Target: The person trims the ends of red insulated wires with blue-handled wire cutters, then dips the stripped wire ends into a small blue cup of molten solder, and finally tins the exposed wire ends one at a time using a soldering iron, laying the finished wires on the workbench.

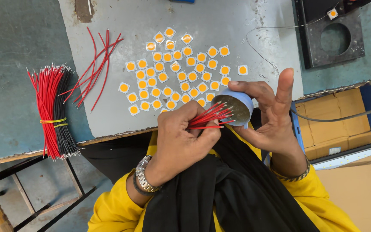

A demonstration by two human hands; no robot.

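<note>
The left hand (181, 137) grips red wires (209, 118), their tips in the round blue tin (238, 107) clasped by the right hand (273, 114).

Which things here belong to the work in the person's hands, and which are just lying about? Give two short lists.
In hand:
left hand gripping a bunch of short red wires
right hand holding a small round blue-walled tin

Lying about:
tied bundle of red and black wires
loose long red wires
square yellow-centred chips
black plate with round hole
</note>
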